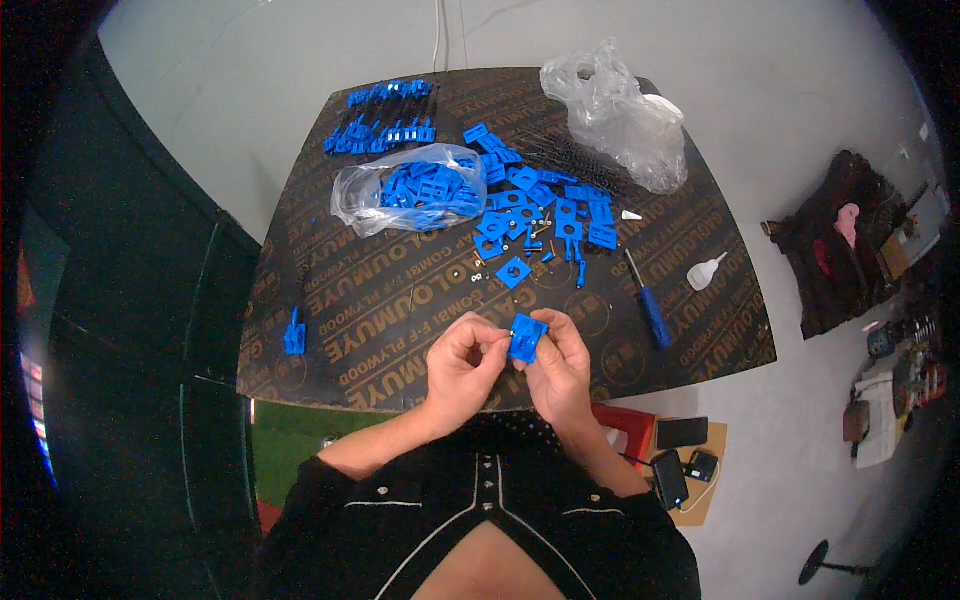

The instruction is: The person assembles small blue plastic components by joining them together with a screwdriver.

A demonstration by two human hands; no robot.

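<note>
crinkly clear bag [356,196], blue pieces [432,190] inside; below-right of it, right hand [560,362] grips squarish blue part [526,340], left hand [465,362] pinching its edge.

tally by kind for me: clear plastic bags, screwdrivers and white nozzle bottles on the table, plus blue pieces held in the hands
Clear plastic bags: 2
Blue-handled screwdriver: 1
White nozzle bottle: 1
Held blue plastic piece: 1
Total: 5

Pc [528,340] btwn L hand [465,362] & R hand [563,368] over tbl [350,310] front, loose pcs [513,273] behind, bag [356,204] back L, screwdriver [655,319] R
</note>
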